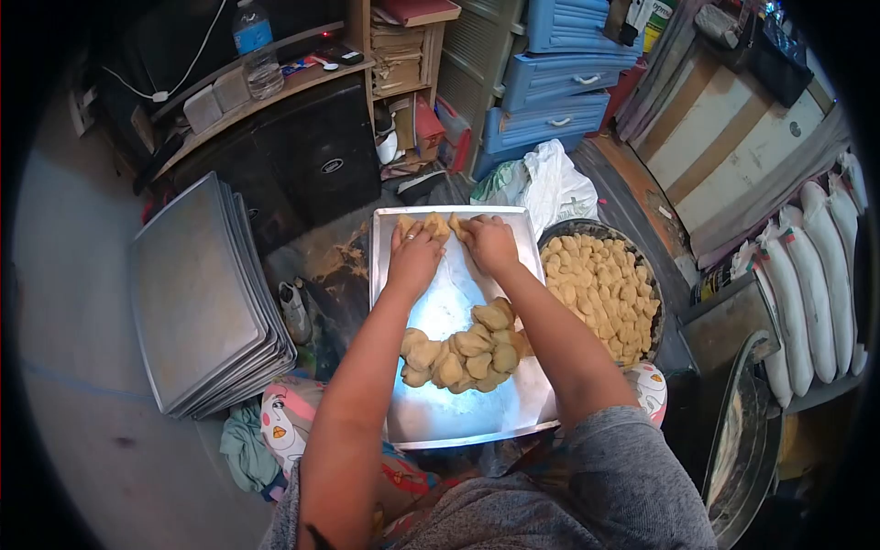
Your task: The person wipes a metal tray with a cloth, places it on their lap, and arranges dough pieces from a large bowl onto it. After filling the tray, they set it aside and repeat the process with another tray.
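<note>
A metal tray (440,426) lies across the person's lap. At its far edge is a short row of tan dough pieces (436,223). My left hand (418,254) rests over the left part of that row, its fingers curled on the dough. My right hand (489,243) is at the right end of the row, fingertips closed against a small dough piece (456,225). A curved heap of dough pieces (466,353) sits on the middle of the tray, between the two forearms. What lies under the fingers is partly hidden.
A round pan (657,321) full of dough pieces stands to the right, beside a white plastic bag (557,183). Stacked metal trays (197,293) lean at the left. Blue drawers (550,119) and a desk with a water bottle (258,50) stand behind.
</note>
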A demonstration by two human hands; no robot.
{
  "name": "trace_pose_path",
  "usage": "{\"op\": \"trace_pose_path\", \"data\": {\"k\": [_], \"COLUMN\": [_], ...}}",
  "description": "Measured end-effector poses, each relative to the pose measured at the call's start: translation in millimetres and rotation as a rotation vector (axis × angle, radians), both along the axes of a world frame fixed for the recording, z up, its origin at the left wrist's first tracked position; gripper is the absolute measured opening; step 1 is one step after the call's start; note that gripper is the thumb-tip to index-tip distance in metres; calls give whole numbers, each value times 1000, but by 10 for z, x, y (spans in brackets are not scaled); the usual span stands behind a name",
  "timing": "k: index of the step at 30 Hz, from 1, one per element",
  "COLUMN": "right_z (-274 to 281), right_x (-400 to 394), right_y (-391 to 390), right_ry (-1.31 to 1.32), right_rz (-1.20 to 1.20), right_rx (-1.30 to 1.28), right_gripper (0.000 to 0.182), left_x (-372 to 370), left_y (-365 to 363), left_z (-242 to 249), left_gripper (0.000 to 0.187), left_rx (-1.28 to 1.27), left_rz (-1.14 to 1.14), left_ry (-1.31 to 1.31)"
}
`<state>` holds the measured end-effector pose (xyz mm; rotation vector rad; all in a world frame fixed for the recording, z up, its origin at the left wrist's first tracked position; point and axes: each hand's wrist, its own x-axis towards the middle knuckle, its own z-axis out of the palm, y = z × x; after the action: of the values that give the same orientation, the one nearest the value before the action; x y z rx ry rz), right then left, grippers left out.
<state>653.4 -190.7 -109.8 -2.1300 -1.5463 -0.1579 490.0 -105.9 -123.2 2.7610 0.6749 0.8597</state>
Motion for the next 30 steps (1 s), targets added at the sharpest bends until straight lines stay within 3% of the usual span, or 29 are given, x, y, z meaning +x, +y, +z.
{"op": "trace_pose_path", "data": {"k": [2,4,5,6,9,10,11,14,17,19,21,23,25,27,29,30], "right_z": [200,433,513,598,522,589,596,478,340,205,48,-120,-167,-95,9,-44], "right_x": [-50,-17,11,-10,-10,-2,48,299,448,473,449,452,371,348,303,307], "right_y": [-147,-403,-537,-629,-718,-738,-723,-638,-536,-464,-460,-425,-417,-422,-461,-461], "right_ry": [-130,357,401,456,564,623,617,999,1086,983,474,362,-5,27,39,-7], "right_rz": [-8,300,462,618,766,681,682,547,190,119,-65,-38,-75,-75,-110,-135], "right_rx": [-50,-208,-530,-818,-855,-844,-844,-411,96,211,275,131,87,-22,-90,-60], "right_gripper": [32,46,63,63,53,42,42,39,33,34,35,34,36,39,42,44], "left_x": [20,21,52,107,349,438,522,809,809,777,743,674,520,298,22,-125], "left_y": [-20,-40,-55,-82,-228,-275,-291,-187,-170,-132,-131,-183,-299,-470,-650,-736], "left_z": [16,128,180,230,389,428,415,178,220,158,143,142,257,429,638,718], "left_gripper": [22,24,24,26,27,26,26,18,18,18,18,15,17,21,25,27], "left_rx": [-13,10,10,13,0,-15,-13,66,52,36,21,-22,14,48,-211,-268], "left_rz": [11,45,43,24,28,53,55,129,73,45,21,-6,-27,-60,-89,-94], "left_ry": [-14,74,74,37,60,117,113,247,245,232,214,109,112,119,455,494]}}
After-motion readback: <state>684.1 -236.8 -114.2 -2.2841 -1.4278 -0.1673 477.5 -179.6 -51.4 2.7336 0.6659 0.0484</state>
